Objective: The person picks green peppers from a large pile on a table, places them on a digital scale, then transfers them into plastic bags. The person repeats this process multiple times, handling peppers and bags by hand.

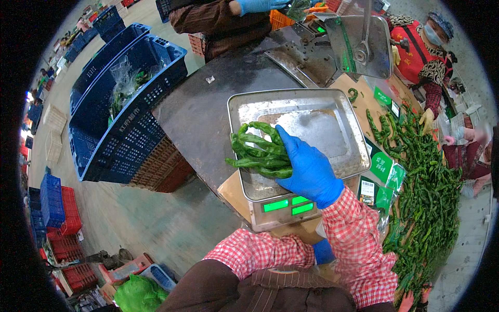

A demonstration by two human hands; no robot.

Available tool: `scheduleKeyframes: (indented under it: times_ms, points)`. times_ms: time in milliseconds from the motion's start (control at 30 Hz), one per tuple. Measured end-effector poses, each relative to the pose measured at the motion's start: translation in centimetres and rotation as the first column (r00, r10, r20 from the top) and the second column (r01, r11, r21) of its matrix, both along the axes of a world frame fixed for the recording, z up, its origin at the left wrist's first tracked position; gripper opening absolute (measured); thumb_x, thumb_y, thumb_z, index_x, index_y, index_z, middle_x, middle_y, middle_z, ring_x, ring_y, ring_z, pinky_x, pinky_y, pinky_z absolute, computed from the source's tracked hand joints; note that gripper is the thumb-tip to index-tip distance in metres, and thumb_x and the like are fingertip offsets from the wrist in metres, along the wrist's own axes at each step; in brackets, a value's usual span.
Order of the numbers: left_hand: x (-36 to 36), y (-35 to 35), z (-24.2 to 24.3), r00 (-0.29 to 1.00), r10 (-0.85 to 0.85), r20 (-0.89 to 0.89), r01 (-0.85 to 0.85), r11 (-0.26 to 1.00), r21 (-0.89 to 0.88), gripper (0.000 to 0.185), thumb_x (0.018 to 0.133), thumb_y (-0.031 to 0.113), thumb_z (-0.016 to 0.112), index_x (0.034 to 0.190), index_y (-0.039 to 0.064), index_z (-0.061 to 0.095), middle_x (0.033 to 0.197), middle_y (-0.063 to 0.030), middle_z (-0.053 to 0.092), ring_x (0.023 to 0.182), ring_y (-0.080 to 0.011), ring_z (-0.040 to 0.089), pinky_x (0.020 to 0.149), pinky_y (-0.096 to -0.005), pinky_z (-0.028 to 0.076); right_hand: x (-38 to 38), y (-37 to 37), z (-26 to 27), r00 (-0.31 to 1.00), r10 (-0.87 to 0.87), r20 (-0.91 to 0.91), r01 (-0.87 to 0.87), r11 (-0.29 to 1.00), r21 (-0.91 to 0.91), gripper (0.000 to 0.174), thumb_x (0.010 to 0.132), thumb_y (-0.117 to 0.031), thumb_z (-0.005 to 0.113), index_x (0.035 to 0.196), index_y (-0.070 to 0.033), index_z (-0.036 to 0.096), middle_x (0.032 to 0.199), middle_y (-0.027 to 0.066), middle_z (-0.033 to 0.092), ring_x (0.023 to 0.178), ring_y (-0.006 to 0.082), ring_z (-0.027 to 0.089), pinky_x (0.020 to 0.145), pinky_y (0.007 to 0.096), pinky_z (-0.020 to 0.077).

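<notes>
My right hand (pixel 310 167), in a blue glove, is closed round the right side of a bunch of long green peppers (pixel 261 150) over the left part of a metal weighing pan (pixel 319 136). Whether the peppers rest on the pan cannot be told. Below the pan's near edge, the scale's green displays (pixel 275 205) are lit. My left hand (pixel 323 251), also blue-gloved, is mostly hidden under my right forearm; its fingers do not show. Printed green bags (pixel 381 165) lie right of the scale, beside a long heap of green peppers (pixel 425 195).
Blue plastic crates (pixel 132 113) stand at the left on red ones, one holding bagged greens. Across the table are another scale (pixel 358 50) and a person in brown sleeves. A co-worker in a red apron (pixel 415 50) reaches toward the heap from the right.
</notes>
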State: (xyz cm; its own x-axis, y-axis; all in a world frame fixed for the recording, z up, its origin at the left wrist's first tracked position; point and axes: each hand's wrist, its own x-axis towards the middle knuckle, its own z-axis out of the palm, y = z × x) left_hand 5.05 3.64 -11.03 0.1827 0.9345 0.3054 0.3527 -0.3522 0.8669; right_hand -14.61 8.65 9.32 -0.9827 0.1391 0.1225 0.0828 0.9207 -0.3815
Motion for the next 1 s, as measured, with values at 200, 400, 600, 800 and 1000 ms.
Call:
scheduleKeyframes:
  times_ms: [200, 400, 600, 800, 1000]
  points:
    - [-0.2, -0.7, -0.2, 1.0, -0.017, -0.009, 0.017, 1.0, -0.013, 0.029, 0.079, 0.015, 0.045, 0.107, 0.011, 0.053, 0.078, -0.0141, 0.059, 0.058, -0.0259, 0.057, 0.048, -0.0371, 0.043, -1.0, 0.8, -0.4, 0.992, -0.015, 0.127, 0.01, 0.999, 0.042, 0.079, 0.067, -0.022, 0.064, 0.131, -0.012, 0.02, 0.091, 0.016, 0.053, 0.079, 0.0315, 0.055, 0.062, 0.0381, 0.0464]
    - [-0.7, -0.7, -0.1, 0.999, -0.043, -0.031, 0.043, 0.999, -0.016, 0.029, 0.079, 0.015, 0.046, 0.107, 0.011, 0.053, 0.079, -0.014, 0.059, 0.058, -0.0253, 0.057, 0.048, -0.0369, 0.043, -0.6, 1.0, -0.6, 0.995, 0.04, 0.097, -0.049, 0.994, 0.099, 0.078, 0.064, -0.009, 0.058, 0.131, -0.011, 0.019, 0.089, 0.0173, 0.053, 0.076, 0.0316, 0.056, 0.061, 0.0397, 0.0464]
    - [-1.2, -0.5, 1.1, 0.994, -0.073, -0.084, 0.069, 0.997, -0.044, 0.029, 0.079, 0.014, 0.046, 0.107, 0.011, 0.053, 0.08, -0.014, 0.059, 0.058, -0.0247, 0.057, 0.048, -0.0368, 0.043, -0.8, 1.1, -0.1, 0.998, 0.017, 0.058, -0.018, 1.0, 0.02, 0.077, 0.065, -0.008, 0.055, 0.131, -0.009, 0.016, 0.082, 0.0169, 0.054, 0.067, 0.0314, 0.057, 0.054, 0.0404, 0.0462]
    - [-2.5, -1.5, 2.2, 0.986, -0.084, -0.146, 0.075, 0.995, -0.069, 0.029, 0.079, 0.014, 0.046, 0.108, 0.01, 0.053, 0.081, -0.0139, 0.059, 0.058, -0.0241, 0.057, 0.048, -0.0366, 0.043, 4.6, 2.6, 1.7, 0.961, -0.171, -0.216, -0.008, 0.767, -0.642, 0.084, 0.062, -0.02, 0.067, 0.13, -0.008, 0.019, 0.101, 0.0196, 0.055, 0.087, 0.0301, 0.058, 0.075, 0.034, 0.0453]
    - [-4.3, -2.1, 4.7, 0.972, -0.041, -0.233, 0.032, 0.999, -0.042, 0.029, 0.08, 0.014, 0.046, 0.108, 0.01, 0.053, 0.082, -0.0138, 0.06, 0.058, -0.0235, 0.057, 0.048, -0.0364, 0.043, 22.3, 3.4, 1.7, 0.766, -0.63, -0.13, 0.078, 0.292, -0.953, 0.069, 0.058, -0.003, 0.07, 0.119, 0.0, 0.039, 0.111, 0.0082, 0.049, 0.101, 0.0178, 0.047, 0.088, 0.0308, 0.0369]
